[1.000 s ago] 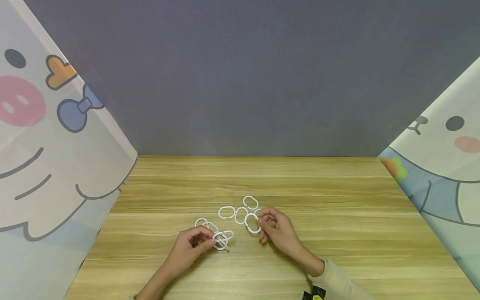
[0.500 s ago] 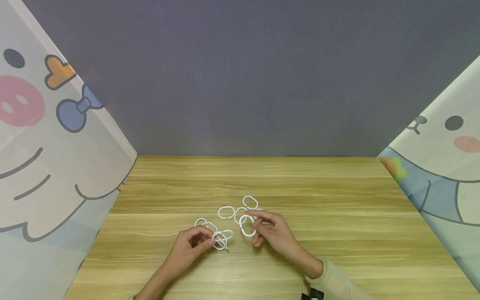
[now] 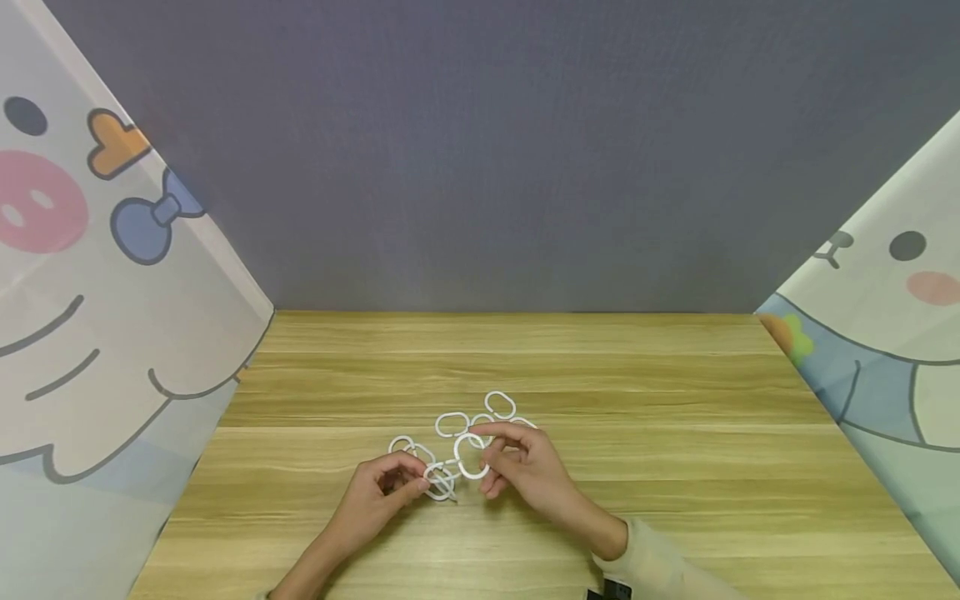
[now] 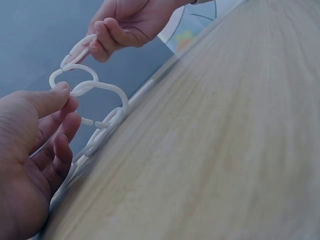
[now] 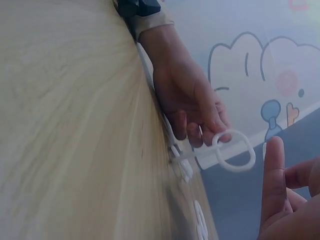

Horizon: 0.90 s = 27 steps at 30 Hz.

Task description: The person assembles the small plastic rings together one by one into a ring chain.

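My left hand pinches one white plastic C-ring between thumb and forefinger. More linked C-rings hang from it and trail onto the table, as the left wrist view shows. My right hand holds another white C-ring upright by its right side, forefinger stretched out along the top. This ring stands just right of the one in my left hand; in the head view the two overlap. Whether they touch, I cannot tell. The ring in my right hand appears nearly edge-on in the right wrist view.
Several loose C-rings lie on the wooden table behind the hands, one of them farther back. A grey panel rises behind the table. Printed cartoon cloths flank both sides.
My right hand has moved left with its C-ring, up to the ring in my left hand, and its forefinger has straightened. The left hand has stayed in place.
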Available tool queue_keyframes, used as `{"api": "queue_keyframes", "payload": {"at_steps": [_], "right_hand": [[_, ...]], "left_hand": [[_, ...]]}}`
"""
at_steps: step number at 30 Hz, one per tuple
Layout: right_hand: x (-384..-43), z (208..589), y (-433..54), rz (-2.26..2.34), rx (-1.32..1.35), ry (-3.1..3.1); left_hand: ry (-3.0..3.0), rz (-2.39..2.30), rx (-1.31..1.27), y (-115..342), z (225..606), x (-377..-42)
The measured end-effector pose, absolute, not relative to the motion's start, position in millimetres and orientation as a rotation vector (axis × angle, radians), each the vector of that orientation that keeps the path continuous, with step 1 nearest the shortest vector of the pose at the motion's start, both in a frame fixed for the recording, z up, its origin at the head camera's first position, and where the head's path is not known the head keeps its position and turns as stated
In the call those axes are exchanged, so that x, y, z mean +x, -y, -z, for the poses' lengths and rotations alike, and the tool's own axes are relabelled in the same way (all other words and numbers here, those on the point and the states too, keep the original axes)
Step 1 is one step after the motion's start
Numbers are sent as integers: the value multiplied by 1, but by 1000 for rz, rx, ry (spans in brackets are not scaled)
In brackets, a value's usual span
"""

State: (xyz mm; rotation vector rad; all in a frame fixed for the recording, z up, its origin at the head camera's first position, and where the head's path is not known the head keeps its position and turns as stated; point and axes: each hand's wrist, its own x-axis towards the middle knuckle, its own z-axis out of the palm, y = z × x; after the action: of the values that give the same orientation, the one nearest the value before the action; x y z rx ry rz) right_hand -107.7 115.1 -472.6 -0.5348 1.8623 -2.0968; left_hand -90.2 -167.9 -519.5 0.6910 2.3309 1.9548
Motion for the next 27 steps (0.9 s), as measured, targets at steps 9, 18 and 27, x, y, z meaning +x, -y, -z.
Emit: {"api": "queue_keyframes", "payload": {"at_steps": [9,18,27], "right_hand": [[-105,474,-101,2093,-509,-1868],[-106,478,-97,2081,-473,-1884],[-107,482,-99,2022,-509,-1973]], "left_hand": [[-2337,-1946,685,168,519,-90],[-2327,-1932,662,167,517,-90],[-2337,-1920,651,167,517,-90]]}}
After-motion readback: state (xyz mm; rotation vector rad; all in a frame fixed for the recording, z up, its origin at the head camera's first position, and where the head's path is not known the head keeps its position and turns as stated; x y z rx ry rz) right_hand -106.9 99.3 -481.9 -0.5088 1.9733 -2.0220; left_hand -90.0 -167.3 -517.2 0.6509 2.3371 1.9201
